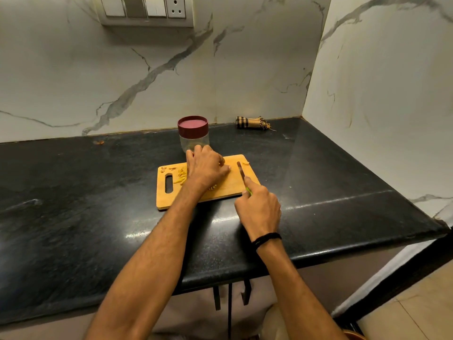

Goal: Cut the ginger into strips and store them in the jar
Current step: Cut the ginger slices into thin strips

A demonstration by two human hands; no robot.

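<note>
The left hand (206, 168) curls its fingers over the ginger (221, 163) on the board (228, 190) at mid-frame, probably to steady it. The right hand (259, 209) grips the knife (241, 171) just beside. Strips (180, 179) lie left; the closed jar (193, 134) stands behind.

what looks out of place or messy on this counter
Little stands out. A small orange smear sits on the black counter by the back wall, left of the jar and away from the cutting board. The rolled cloth at the back has frayed threads. No spill or damage shows.
</note>
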